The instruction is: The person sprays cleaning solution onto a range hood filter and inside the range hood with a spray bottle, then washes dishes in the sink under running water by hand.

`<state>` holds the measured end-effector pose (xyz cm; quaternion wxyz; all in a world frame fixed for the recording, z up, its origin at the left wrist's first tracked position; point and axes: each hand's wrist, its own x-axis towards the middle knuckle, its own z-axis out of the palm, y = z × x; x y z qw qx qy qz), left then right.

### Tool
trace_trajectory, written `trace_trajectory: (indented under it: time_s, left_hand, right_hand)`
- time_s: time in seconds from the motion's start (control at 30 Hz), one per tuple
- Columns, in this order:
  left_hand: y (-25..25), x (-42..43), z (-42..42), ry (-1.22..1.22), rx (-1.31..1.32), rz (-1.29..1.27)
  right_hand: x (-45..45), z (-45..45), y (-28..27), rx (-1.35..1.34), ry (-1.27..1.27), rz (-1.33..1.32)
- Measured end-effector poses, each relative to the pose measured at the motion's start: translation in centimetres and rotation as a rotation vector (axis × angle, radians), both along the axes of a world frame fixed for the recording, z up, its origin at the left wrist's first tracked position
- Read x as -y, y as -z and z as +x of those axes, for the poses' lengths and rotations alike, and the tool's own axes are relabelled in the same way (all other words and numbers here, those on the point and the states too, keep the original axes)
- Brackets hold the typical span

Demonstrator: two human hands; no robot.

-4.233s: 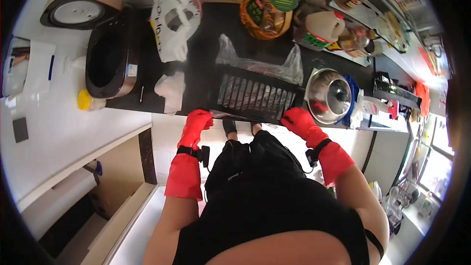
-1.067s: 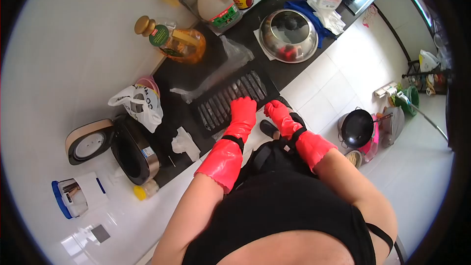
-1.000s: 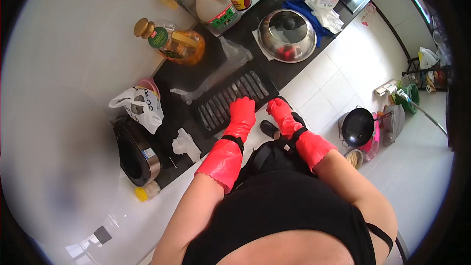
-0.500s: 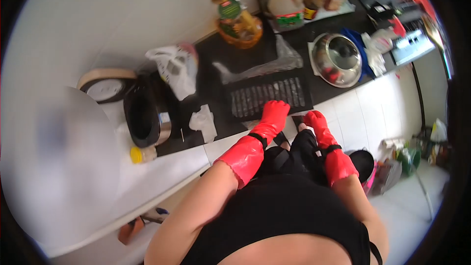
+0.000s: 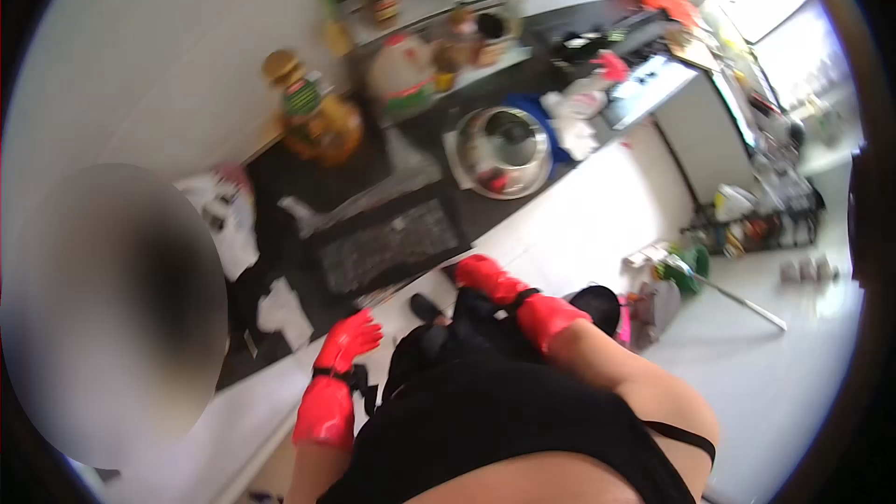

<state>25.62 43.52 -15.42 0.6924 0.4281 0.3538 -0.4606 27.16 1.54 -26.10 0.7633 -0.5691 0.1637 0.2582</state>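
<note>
Both my hands wear red rubber gloves with long cuffs and a black strap round each wrist. My left hand [image 5: 351, 338] is at the counter's front edge, fingers apart, holding nothing visible. Nearer the middle is my right hand [image 5: 483, 275], its fingers curled in; I cannot make out anything inside. It lies just off the near right corner of a black tray [image 5: 450, 222] with a ribbed, glossy surface. Behind the tray stretches crumpled clear plastic film [image 5: 359, 194]. A white crumpled sheet [image 5: 283, 315] lies left of the tray, closest to my left hand.
On the dark counter stand a round steel lid or bowl [image 5: 464, 151], a large jug [image 5: 403, 70], a basket with a bottle [image 5: 322, 131], a white plastic bag [image 5: 224, 224] and a spray bottle [image 5: 588, 93]. A green bucket [image 5: 693, 269] stands on the floor. A blurred round shape covers the left.
The view has swung right, showing more floor and window. My left hand has drawn back from the tray's near edge and its fingers have spread. My right hand stays curled.
</note>
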Motion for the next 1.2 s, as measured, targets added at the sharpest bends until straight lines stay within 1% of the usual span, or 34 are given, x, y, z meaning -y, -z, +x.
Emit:
trace_trajectory:
  time_s: [0.03,0.07,0.17,0.23,0.3,0.37,0.43,0.5,0.53,0.57,0.63,0.67,0.7,0.73,0.77,0.8,0.83,0.87,0.9,0.93,0.97,1.0,1.03,1.07,1.1,1.17,1.2]
  left_hand:
    - [0.7,0.4,0.1,-0.097,-0.042,-0.061]
    - [3.0,0.1,-0.2,-0.202,-0.064,-0.117]
    - [5.3,-0.6,-1.1,-0.274,-0.076,-0.098]
    - [5.8,-0.6,-1.1,-0.353,-0.071,-0.081]
    - [6.3,0.1,-1.3,-0.438,-0.081,-0.073]
    - [6.8,-0.3,-1.2,-0.445,-0.103,-0.062]
    - [7.0,-0.5,-1.7,-0.459,-0.076,-0.045]
    - [7.7,-1.5,-2.4,-0.453,-0.059,0.005]
    - [12.0,-4.0,-4.0,-0.316,0.232,-0.174]
    - [11.1,-3.4,-4.5,-0.405,0.197,-0.057]
    - [12.5,-3.4,-6.1,-0.459,0.463,-0.131]
    - [12.3,-3.1,-6.9,-0.213,0.751,0.243]
    - [11.3,-1.9,-7.3,-0.385,0.615,0.192]
    - [10.2,-0.6,-7.6,-0.582,0.482,0.142]
    - [8.9,0.8,-8.0,-0.783,0.363,0.106]
    - [9.2,2.1,-8.8,-0.522,0.607,0.345]
    - [9.7,3.3,-9.8,-0.366,0.767,0.454]
    - [10.0,4.5,-10.8,-0.227,0.925,0.578]
    - [8.3,6.4,-10.6,-0.432,0.79,0.431]
    - [6.2,8.5,-10.3,-0.676,0.653,0.279]
    - [3.7,10.9,-9.8,-0.919,0.524,0.157]
    - [0.2,13.9,-8.1,-1.068,0.354,0.221]
    - [-0.5,15.3,-8.0,-1.054,0.375,0.234]
    - [-0.7,16.2,-7.7,-1.105,0.343,0.218]
    - [-1.1,17.2,-7.6,-1.116,0.346,0.248]
    - [-2.3,18.6,-7.1,-1.116,0.318,0.341]
    - [-2.9,19.1,-7.1,-1.119,0.34,0.362]
  right_hand:
    - [1.2,0.1,-0.4,0.01,-0.005,-0.002]
    - [2.3,0.1,-1.1,0.02,-0.011,-0.004]
    - [4.6,0.9,-2.2,-0.187,0.119,-0.061]
    - [6.9,2.7,-3.0,-0.315,0.175,-0.089]
    - [12.0,3.7,-2.2,-0.19,0.243,-0.124]
    - [16.9,5.6,-4.3,-0.027,0.374,-0.267]
    - [23.4,9.0,-5.2,0.176,0.467,-0.383]
    - [29.7,13.5,-6.6,0.372,0.565,-0.622]
    - [31.5,15.8,-8.2,0.446,0.667,-0.721]
    - [33.3,18.2,-9.8,0.521,0.766,-0.819]
    - [37.7,23.1,-10.7,0.549,0.826,-0.766]
    - [39.1,25.3,-10.9,0.542,0.854,-0.802]
    - [40.5,27.6,-11.1,0.54,0.88,-0.836]
    - [42.3,29.5,-10.5,0.556,0.84,-0.814]
    - [42.8,30.7,-11.3,0.627,0.74,-0.69]
    - [42.2,30.9,-14.0,0.768,0.571,-0.683]
    - [38.4,30.4,-20.4,1.234,0.409,-0.836]
    - [39.6,31.7,-18.8,1.212,0.428,-0.737]
    - [41.3,33.0,-17.6,1.077,0.37,-0.524]
    - [41.3,33.0,-18.5,0.939,0.307,-0.442]
    - [41.4,33.2,-18.6,0.86,0.315,-0.611]
    - [40.2,32.7,-19.2,0.896,0.376,-0.529]
    - [41.9,33.4,-18.0,0.915,0.298,-0.524]
    - [41.9,33.6,-17.9,0.938,0.275,-0.592]
    - [41.3,33.2,-18.2,1.068,0.243,-0.864]
    - [40.0,31.4,-22.1,1.309,-0.007,-1.269]
    - [36.9,29.8,-25.5,1.262,0.004,-1.133]
